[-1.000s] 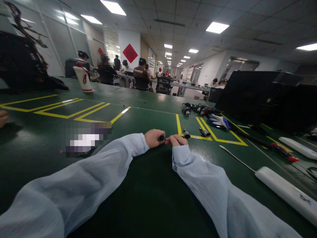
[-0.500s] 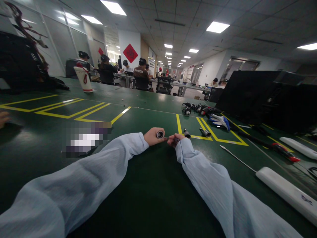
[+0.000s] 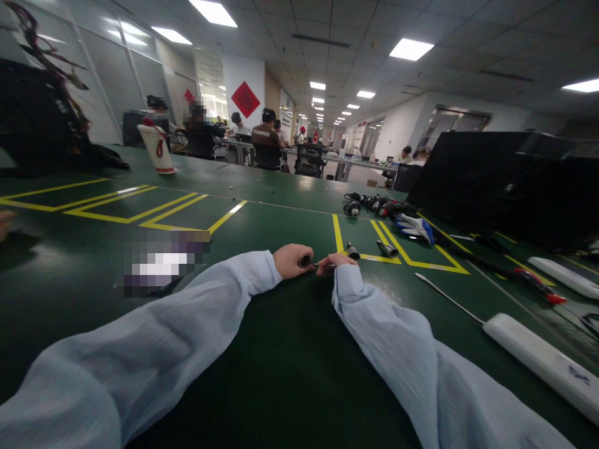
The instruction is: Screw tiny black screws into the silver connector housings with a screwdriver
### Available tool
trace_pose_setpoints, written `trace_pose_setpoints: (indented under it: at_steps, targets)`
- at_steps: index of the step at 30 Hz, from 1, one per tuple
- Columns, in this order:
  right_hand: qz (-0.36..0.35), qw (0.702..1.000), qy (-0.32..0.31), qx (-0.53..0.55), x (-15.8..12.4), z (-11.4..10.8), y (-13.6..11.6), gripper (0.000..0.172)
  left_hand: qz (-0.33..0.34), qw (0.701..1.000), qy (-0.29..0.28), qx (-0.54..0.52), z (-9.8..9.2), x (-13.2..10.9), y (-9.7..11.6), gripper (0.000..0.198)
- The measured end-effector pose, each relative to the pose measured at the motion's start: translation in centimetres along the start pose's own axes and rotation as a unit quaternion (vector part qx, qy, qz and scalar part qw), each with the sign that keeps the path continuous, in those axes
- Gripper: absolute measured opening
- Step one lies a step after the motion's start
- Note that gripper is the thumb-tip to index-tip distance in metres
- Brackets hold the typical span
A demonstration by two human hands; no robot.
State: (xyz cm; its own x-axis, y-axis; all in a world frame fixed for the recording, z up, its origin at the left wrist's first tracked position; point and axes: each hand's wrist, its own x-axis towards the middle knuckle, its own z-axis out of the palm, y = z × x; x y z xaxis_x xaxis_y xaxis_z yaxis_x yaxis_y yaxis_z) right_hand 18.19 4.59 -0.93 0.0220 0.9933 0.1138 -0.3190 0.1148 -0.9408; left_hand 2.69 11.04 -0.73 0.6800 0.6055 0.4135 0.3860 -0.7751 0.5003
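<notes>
My left hand (image 3: 287, 262) is closed around a small metal cylindrical part (image 3: 305, 260), whose dark round opening faces me. My right hand (image 3: 334, 261) pinches a thin metal tool (image 3: 314, 267); its tip meets the part's near edge, and its exact kind is too small to tell. Just beyond the right hand, a similar metal connector (image 3: 352, 252) lies on the green table (image 3: 281, 386). Another metal connector (image 3: 388, 249) is a little further right, between yellow tape lines.
Cables with connectors (image 3: 365, 204) and a blue-white glove (image 3: 415, 229) lie back right. A white power strip (image 3: 538, 358) is at right, a paper cup (image 3: 158, 149) back left. A blurred-out item (image 3: 163, 265) lies left. Someone's hand (image 3: 4, 223) shows at the left edge.
The metal part in my left hand has turned, so its opening looks darker and narrower. My right hand with the thin tool has shifted slightly left, closer to it.
</notes>
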Motion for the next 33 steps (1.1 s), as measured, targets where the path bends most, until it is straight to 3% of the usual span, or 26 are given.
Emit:
trace_pose_setpoints:
  at_steps: [9, 20, 33]
  targets:
    - [0.013, 0.999, -0.006, 0.052, 0.7, -0.1, 1.0, 0.027, 0.006, 0.998, 0.015, -0.065, 0.1, 0.2, -0.4, 0.023]
    - [-0.044, 0.998, 0.019, -0.037, -0.9, 0.3, -0.7, 0.016, -0.005, 1.000, -0.023, 0.012, -0.1, 0.2, 0.2, 0.020]
    - [0.054, 0.994, 0.052, 0.077, 1.6, -0.3, 1.5, 0.026, -0.008, 0.998, 0.023, -0.051, 0.1, 0.1, -0.2, 0.032]
